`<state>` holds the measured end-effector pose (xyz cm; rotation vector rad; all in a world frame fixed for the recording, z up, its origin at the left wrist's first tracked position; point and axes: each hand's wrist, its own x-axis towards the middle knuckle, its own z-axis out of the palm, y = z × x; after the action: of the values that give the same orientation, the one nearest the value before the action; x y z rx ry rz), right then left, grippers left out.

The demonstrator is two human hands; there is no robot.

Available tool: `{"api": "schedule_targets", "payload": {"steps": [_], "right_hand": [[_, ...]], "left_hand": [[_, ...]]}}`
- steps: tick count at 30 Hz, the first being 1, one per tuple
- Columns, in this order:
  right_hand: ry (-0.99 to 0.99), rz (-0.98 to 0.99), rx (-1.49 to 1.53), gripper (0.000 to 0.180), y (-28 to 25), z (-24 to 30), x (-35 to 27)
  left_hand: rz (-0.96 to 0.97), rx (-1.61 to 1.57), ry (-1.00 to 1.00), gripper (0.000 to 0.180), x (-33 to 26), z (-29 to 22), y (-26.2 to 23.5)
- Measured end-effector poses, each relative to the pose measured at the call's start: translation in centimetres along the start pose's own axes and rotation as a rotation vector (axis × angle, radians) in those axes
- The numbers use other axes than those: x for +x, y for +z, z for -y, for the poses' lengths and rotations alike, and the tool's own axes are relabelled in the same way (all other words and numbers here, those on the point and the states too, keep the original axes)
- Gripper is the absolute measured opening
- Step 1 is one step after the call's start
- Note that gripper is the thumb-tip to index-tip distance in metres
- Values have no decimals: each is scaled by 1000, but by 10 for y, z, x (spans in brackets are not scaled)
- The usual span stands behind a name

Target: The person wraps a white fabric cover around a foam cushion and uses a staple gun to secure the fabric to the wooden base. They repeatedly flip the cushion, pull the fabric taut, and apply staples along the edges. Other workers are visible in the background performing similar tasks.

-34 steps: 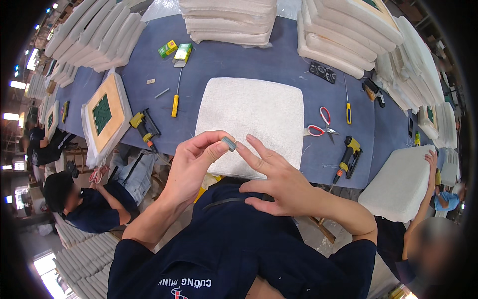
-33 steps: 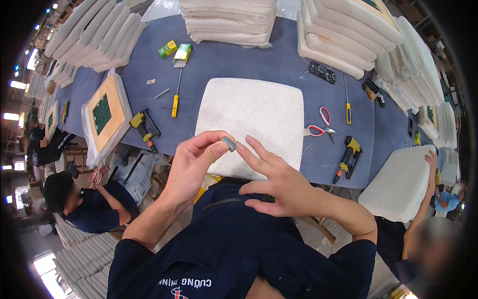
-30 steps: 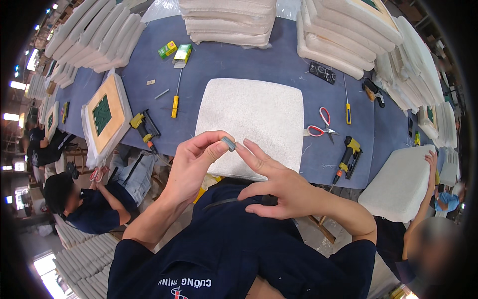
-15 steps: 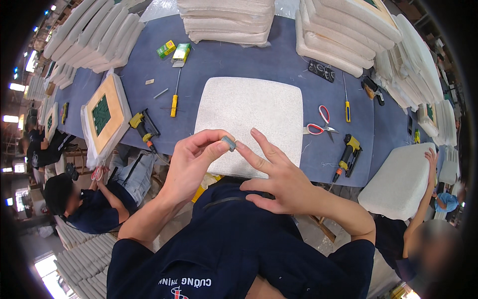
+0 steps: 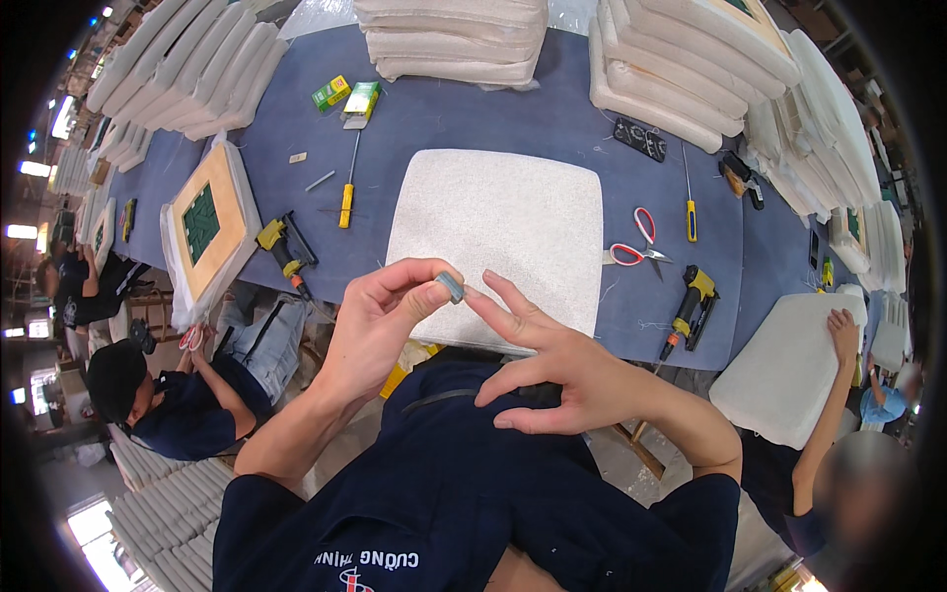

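Between the thumb and fingers of my left hand (image 5: 388, 301) is a short grey metallic strip of staples (image 5: 450, 287). My right hand (image 5: 552, 355) is spread open, with a fingertip at the strip's right end. Both hands are over the near edge of a white fabric-covered seat cushion (image 5: 498, 207), which lies flat on the blue-grey table. To the right of the cushion lie red-handled scissors (image 5: 631, 247) and a yellow-and-black staple gun (image 5: 691, 311). Another staple gun (image 5: 284, 255) rests at the left.
Screwdrivers (image 5: 346, 202) (image 5: 691, 217), green-yellow boxes (image 5: 361, 102) and a thin grey strip (image 5: 320, 182) lie about the table. Stacks of cushions (image 5: 454, 44) line its far side. A wood-backed cushion (image 5: 209, 232) leans at left. Co-workers sit on both sides; one touches a cushion (image 5: 789, 365).
The strip in my left hand has turned slightly. My right fingers have shifted a little left, with the thumb extended. At right, the co-worker's hand has moved down on the cushion.
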<state>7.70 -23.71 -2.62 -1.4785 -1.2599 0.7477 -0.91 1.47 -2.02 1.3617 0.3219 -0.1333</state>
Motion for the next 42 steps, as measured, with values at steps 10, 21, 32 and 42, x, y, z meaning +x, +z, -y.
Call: {"api": "schedule_targets", "payload": {"steps": [10, 21, 32, 42], "right_hand": [[-11, -35, 234, 38, 6, -17, -1], [99, -193, -1164, 79, 2, -36, -9], [79, -180, -1266, 82, -4, -29, -10], [14, -185, -1489, 100, -13, -25, -13]], "left_hand": [[35, 47, -69, 22, 8, -3, -8], [160, 35, -95, 24, 9, -23, -2], [166, 15, -127, 23, 9, -23, 7], [179, 62, -188, 25, 7, -22, 5]]}}
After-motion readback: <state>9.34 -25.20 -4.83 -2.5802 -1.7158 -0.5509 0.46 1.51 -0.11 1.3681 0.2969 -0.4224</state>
